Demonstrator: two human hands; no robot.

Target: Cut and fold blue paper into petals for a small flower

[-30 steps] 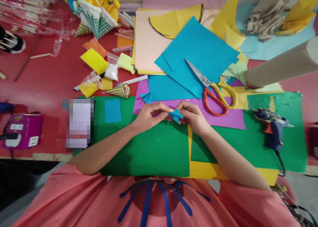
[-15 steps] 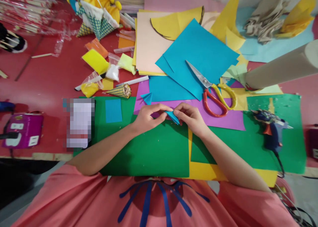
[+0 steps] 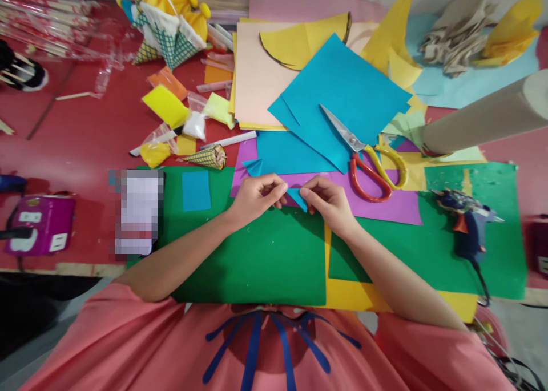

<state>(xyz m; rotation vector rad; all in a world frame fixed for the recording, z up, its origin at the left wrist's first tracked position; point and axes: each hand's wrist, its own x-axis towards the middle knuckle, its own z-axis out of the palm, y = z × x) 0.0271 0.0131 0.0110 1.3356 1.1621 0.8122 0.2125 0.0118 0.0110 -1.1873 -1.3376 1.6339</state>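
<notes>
A small folded piece of blue paper [image 3: 297, 197] is held up between my two hands, over the edge of the purple sheet. My right hand [image 3: 327, 204] pinches its right side between thumb and fingers. At the paper's left corner, the thumb and forefinger of my left hand [image 3: 257, 200] are pressed together on it. Just beyond my left hand lies another folded blue paper piece [image 3: 253, 166]. A flat blue paper square [image 3: 196, 190] rests on the green sheet to the left. Scissors [image 3: 359, 154] with red and yellow handles lie past my right hand.
Green sheets [image 3: 257, 265] cover the front of the red table [image 3: 92, 142]. A glue gun [image 3: 471, 231] lies at right, near a thick pale tube [image 3: 483, 117]. Left are a phone [image 3: 139, 211] and a purple box [image 3: 40, 225]. Stacked papers [image 3: 257, 77] and a patterned cone [image 3: 209, 156] lie beyond.
The folded blue paper has turned and now shows a flatter triangular face. My left fingers have shifted slightly left to its corner; my right hand stays almost where it was.
</notes>
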